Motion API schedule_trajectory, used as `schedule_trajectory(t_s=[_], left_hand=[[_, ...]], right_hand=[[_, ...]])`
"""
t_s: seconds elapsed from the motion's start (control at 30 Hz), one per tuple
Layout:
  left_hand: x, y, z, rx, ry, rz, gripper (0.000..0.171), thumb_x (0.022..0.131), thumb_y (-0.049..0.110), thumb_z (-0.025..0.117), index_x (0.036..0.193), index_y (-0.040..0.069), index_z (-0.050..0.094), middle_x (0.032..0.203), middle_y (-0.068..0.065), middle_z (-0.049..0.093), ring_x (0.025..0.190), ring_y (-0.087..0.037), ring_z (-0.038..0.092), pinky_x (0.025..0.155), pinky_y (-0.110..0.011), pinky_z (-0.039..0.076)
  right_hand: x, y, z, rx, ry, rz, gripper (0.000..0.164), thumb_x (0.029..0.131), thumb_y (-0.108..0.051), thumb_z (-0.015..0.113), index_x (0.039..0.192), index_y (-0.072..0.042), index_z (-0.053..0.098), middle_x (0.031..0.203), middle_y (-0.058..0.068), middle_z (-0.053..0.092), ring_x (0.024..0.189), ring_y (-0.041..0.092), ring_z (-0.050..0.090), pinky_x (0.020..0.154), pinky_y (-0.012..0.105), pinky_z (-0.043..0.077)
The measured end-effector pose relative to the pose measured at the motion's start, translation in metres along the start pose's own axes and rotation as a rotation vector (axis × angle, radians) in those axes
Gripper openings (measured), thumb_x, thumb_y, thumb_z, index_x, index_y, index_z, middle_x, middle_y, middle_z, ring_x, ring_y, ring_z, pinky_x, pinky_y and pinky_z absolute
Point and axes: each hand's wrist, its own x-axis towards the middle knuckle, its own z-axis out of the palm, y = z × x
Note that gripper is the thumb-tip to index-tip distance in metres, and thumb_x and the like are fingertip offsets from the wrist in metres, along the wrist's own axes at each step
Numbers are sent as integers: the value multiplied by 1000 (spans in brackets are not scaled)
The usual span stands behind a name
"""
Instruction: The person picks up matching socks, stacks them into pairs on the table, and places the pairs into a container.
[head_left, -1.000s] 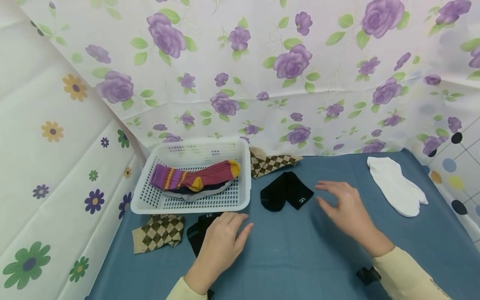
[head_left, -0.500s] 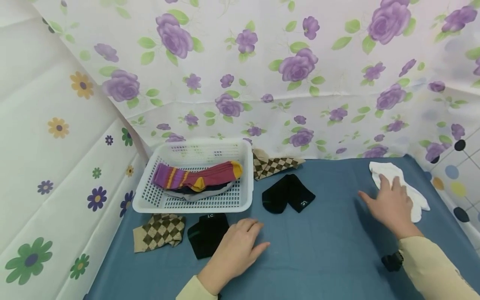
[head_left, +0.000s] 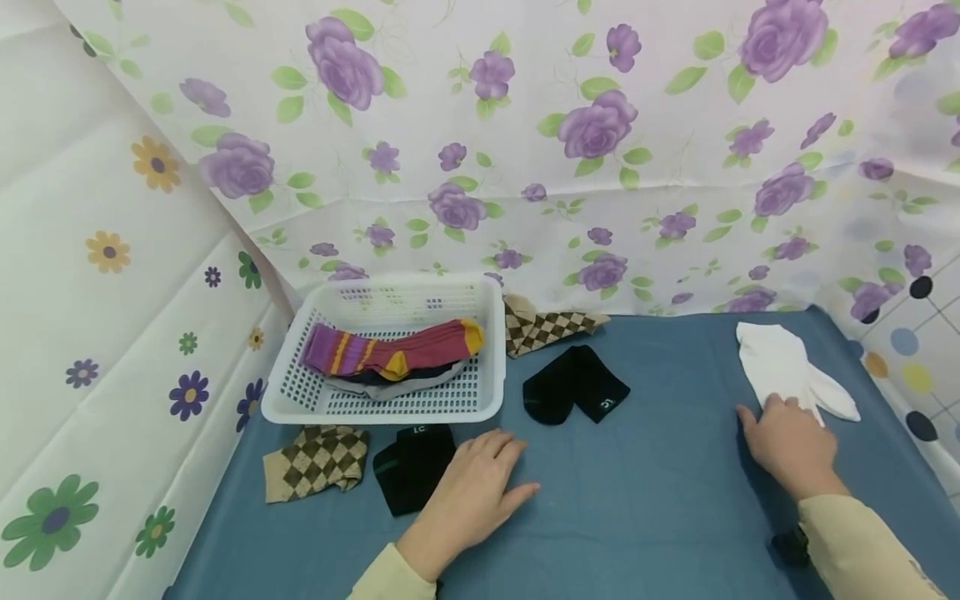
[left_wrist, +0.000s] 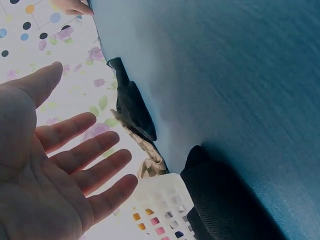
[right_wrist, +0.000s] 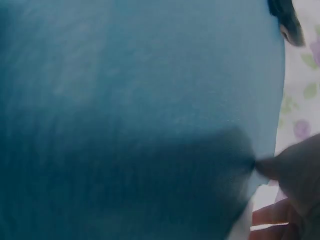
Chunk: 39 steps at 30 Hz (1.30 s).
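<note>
A pair of white socks (head_left: 776,362) lies at the right of the blue cloth, one toe end splayed out to the right. My right hand (head_left: 795,446) rests its fingers on the near end of these socks and covers part of them, the thumb apart; in the right wrist view the fingers (right_wrist: 270,215) show beside a strip of white. My left hand (head_left: 468,500) is held over the cloth with fingers extended and nothing in the palm, as the left wrist view shows. Just left of it lies a folded black sock (head_left: 415,471). Another black sock (head_left: 573,387) lies between the hands, farther back.
A white plastic basket (head_left: 495,392) at the back left holds purple-and-maroon striped socks (head_left: 397,350) over darker and grey ones. One checkered sock (head_left: 318,462) lies in front of it, another checkered sock (head_left: 551,329) to its right. Flowered sheets (head_left: 420,167) hang behind and at the left.
My right hand has moved right, from beside the middle black sock onto the white socks, whose toe ends now spread apart. My left hand has shifted slightly right, off the black sock.
</note>
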Motion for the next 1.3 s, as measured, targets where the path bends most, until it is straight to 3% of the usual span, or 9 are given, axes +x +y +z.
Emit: schedule_trajectory(t_s=[0.1, 0.2, 0.3, 0.43, 0.6, 0.87, 1.13, 1.3], left_hand=[[0, -1, -1, 5, 7, 6, 58, 90, 61, 46, 129, 19, 54, 128, 2, 51, 122, -17, 40, 98, -41, 33], [-1, -1, -2, 6, 9, 6, 56, 89, 59, 49, 128, 19, 54, 124, 4, 53, 120, -15, 42, 98, -40, 33], [-2, -2, -2, 2, 3, 3, 54, 89, 57, 52, 126, 18, 55, 120, 5, 55, 116, -13, 45, 97, -39, 34], [-3, -2, -3, -2, -2, 1, 50, 89, 54, 54, 124, 18, 57, 117, 6, 57, 112, -11, 48, 96, -39, 35], [-3, -3, -5, -3, 0, 3, 47, 89, 53, 55, 121, 18, 59, 115, 7, 58, 109, -10, 50, 95, -39, 36], [0, -4, -9, -48, 7, -6, 47, 86, 48, 62, 121, 18, 59, 114, 8, 59, 105, -9, 52, 91, -37, 40], [8, 11, -16, -181, 45, -83, 72, 84, 70, 43, 134, 18, 47, 125, 4, 53, 110, -13, 51, 91, -37, 41], [15, 26, -17, -298, 132, -19, 81, 79, 70, 51, 142, 23, 34, 132, 5, 47, 110, -8, 49, 88, -31, 43]], right_hand=[[-4, -9, -7, -8, -12, -47, 32, 93, -19, 42, 77, 5, 54, 66, 18, 51, 56, 32, 50, 43, 51, 39], [-8, -17, -9, -20, -5, -107, 27, 88, -6, 39, 66, -1, 53, 58, 11, 49, 50, 26, 47, 39, 45, 37], [-12, -24, -7, -19, 51, -158, 19, 83, -2, 43, 68, -2, 54, 57, 9, 49, 49, 25, 46, 38, 45, 36], [-14, -36, -3, 47, 168, -248, 9, 80, -2, 51, 84, 1, 58, 68, 14, 56, 55, 28, 52, 44, 47, 40], [-21, -59, -7, 188, 227, -365, 10, 86, -5, 45, 92, -3, 54, 71, 6, 54, 55, 18, 46, 46, 37, 39], [-48, -116, -37, 341, 153, -549, 24, 96, -11, 33, 83, -21, 51, 60, -5, 41, 44, 9, 35, 40, 28, 33], [-80, -166, -53, 561, 47, -707, 31, 91, 0, 39, 80, -26, 52, 70, -10, 53, 49, 5, 43, 41, 25, 38], [-93, -187, -56, 654, -2, -815, 35, 91, 2, 39, 78, -28, 50, 57, -12, 39, 43, 4, 32, 38, 23, 33]])
